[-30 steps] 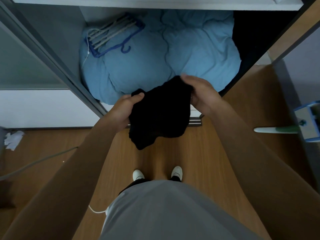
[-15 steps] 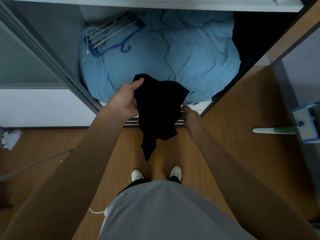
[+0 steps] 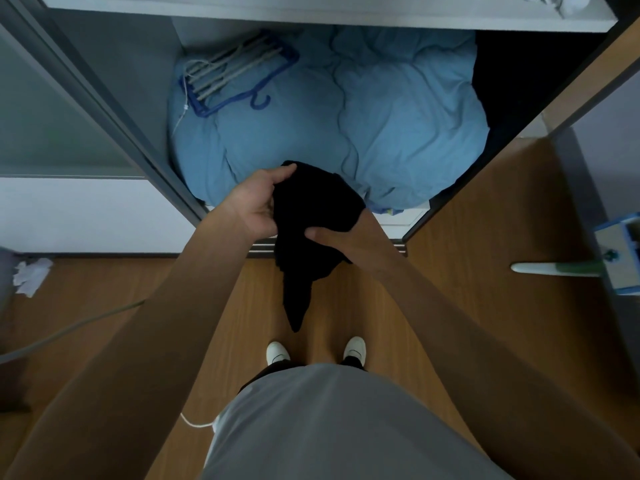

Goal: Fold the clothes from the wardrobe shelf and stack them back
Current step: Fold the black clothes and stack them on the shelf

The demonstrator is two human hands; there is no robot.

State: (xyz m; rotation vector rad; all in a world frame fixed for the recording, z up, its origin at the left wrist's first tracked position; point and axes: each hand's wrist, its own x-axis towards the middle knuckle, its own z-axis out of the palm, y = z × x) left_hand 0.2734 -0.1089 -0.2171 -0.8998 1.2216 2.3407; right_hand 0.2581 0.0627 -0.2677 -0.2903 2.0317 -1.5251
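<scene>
Both hands now grasp the black garment in mid-air in front of the blue duvet: the left hand keeps its top corner, while the right hand has dropped from the top edge to clamp its middle, so a fold seems under way.

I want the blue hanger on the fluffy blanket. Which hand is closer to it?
Left. The left hand is below the blue hanger, nearer it; the right hand is lower and further right. Both grip the black garment.
</scene>
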